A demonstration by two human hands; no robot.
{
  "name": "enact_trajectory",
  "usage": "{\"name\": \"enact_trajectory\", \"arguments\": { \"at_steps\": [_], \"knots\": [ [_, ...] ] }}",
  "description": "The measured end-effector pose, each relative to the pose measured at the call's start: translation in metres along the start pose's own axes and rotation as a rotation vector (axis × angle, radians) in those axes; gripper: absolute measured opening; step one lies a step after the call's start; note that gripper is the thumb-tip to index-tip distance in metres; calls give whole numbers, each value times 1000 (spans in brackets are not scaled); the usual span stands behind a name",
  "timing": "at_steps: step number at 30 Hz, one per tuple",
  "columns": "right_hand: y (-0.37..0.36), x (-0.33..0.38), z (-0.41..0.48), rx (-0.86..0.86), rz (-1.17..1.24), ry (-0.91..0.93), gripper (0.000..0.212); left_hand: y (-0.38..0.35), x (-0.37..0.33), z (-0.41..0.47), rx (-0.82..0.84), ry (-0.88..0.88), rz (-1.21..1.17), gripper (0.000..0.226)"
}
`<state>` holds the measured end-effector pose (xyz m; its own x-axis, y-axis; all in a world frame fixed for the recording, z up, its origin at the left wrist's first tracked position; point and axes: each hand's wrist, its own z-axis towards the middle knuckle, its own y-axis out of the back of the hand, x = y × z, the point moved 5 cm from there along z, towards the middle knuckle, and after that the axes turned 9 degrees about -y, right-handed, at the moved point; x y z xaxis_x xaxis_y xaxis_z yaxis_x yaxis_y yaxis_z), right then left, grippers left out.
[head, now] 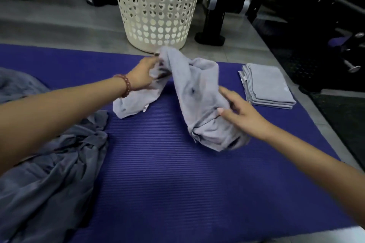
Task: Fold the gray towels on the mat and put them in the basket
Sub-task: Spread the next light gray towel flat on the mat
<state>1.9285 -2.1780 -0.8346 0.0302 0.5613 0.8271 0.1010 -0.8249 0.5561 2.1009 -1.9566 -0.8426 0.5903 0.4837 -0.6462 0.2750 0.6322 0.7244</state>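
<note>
Gray crumpled towel (194, 92) sits mid-mat, bunched up between both hands: the left hand (143, 74) grips its far end, the right hand (240, 111) pinches its near side. Folded towels (267, 85) lie right on the purple mat (167, 173); the cream basket (158, 8) stands beyond.

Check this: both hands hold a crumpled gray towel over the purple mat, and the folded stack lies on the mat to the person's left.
Wrong side: in the head view the folded stack lies on the purple mat to the person's right. The left hand and right hand do hold the crumpled gray towel over it.
</note>
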Motion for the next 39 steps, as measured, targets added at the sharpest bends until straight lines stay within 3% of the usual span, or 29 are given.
{"name": "enact_trajectory", "arguments": {
  "at_steps": [3,4,7,10,13,15,17,19,21,22,25,27,30,33,36,37,39],
  "knots": [
    [-18,-5,-4,393,-49,-158,69,-57,23,-45,250,197,4,38],
    [-21,-16,-2,376,-51,-192,70,-81,22,-65,350,200,-38,42],
    [-24,-75,10,103,-58,-368,59,-133,12,-111,546,314,-196,61],
    [-47,-127,2,184,-78,-562,52,-156,12,-116,399,427,-227,68],
    [-63,-136,-1,117,-94,-596,84,-155,24,-100,165,527,-67,74],
    [-65,-132,4,59,-83,-614,99,-157,30,-94,230,564,-25,70],
    [-65,-130,9,85,-71,-619,87,-164,31,-92,368,502,108,55],
    [-63,-126,7,159,-59,-657,52,-168,30,-90,407,446,195,39],
    [-57,-118,5,170,-32,-618,26,-165,29,-87,334,461,63,37],
    [-51,-111,6,119,33,-556,24,-158,29,-82,242,472,-81,35],
    [-16,-97,-2,-252,296,-411,26,-119,24,-72,-150,500,-552,7],
    [0,-94,-18,-435,449,-343,21,-79,27,-61,-360,480,-587,5],
    [0,-89,-44,-372,323,-233,19,-26,53,-52,-547,489,-583,15],
    [-17,-102,-65,-80,-184,-165,21,-20,74,-65,-365,546,-330,28],
    [-48,-145,-84,364,-606,-281,52,-67,85,-117,0,712,-178,70],
    [-54,-155,-89,409,-590,-331,54,-84,84,-139,123,751,-104,83],
    [-59,-160,-89,296,-322,-446,49,-102,82,-172,171,759,-55,88]
  ]
}}
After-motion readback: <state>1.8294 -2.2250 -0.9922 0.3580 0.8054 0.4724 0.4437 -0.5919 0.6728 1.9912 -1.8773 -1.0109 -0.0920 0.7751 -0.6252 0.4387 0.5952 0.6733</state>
